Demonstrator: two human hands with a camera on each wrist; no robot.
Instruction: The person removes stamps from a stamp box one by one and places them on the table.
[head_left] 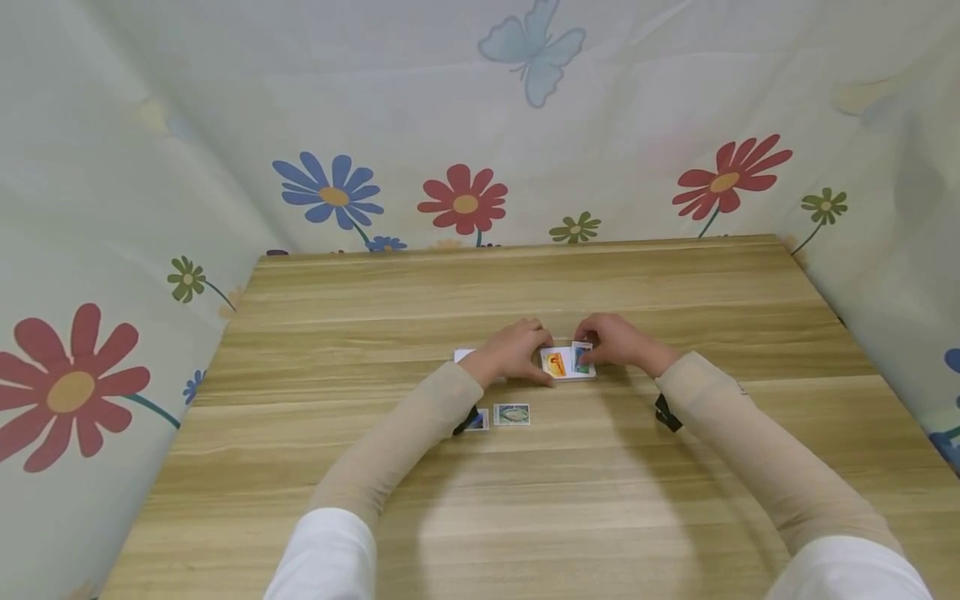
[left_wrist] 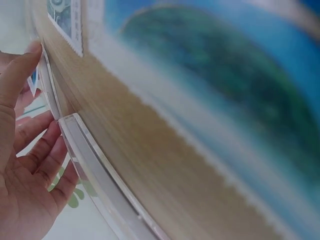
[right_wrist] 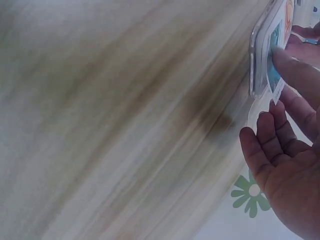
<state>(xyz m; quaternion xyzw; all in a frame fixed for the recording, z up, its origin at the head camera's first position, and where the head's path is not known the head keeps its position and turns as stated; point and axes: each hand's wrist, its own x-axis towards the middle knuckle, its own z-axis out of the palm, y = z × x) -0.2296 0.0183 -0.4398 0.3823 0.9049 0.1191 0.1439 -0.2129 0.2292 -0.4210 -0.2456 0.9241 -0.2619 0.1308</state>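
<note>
My right hand [head_left: 617, 340] pinches a blue-green postage stamp [head_left: 581, 353] over the right part of a white-backed clear plastic case [head_left: 572, 377]. In the right wrist view, the thumb lies on the stamp's face; the other fingers are loosely curled. An orange stamp [head_left: 554, 364] lies on the case to the left. My left hand [head_left: 513, 350] grips the case's left end, thumb at the near side and fingers at the far side. A second clear and white case [left_wrist: 102, 175] lies beneath the left wrist, partly hidden.
On the wooden table [head_left: 562, 500], nearer me, lie a green patterned stamp [head_left: 512, 414] and a blue one [head_left: 478, 419], the latter partly covered by the left wrist strap [head_left: 465, 421]. A flower-printed cloth [head_left: 420, 108] hangs along the table's back and sides.
</note>
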